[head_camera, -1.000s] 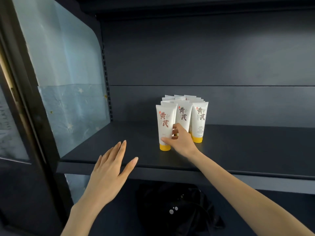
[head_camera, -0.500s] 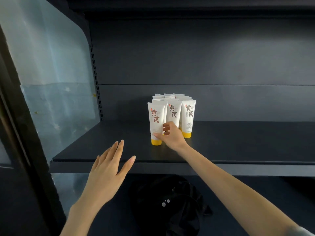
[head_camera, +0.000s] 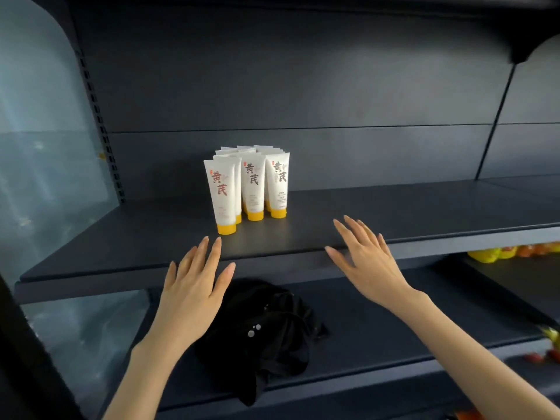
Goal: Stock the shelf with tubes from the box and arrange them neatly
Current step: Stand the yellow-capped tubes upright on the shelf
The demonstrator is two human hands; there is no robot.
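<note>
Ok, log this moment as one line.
white orange-capped plastic tubes: upright, clustered on dark metal shelf, front-left one set forward | left hand: open, empty, at shelf front edge | right hand: open, empty, at front edge

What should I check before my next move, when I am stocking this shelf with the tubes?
1. Left hand free: ok, it is open and holds nothing.
2. Right hand free: ok, it is open and touches nothing.
3. Tubes upright: ok, those in view stand on their yellow caps.
4. Front row straight: not ok, the front left tube stands nearer the front edge of the shelf than the two beside it.
5. Room for more: ok, there is bare surface to the right of the group.
6. Box within reach: cannot tell, it is not in view.
</note>
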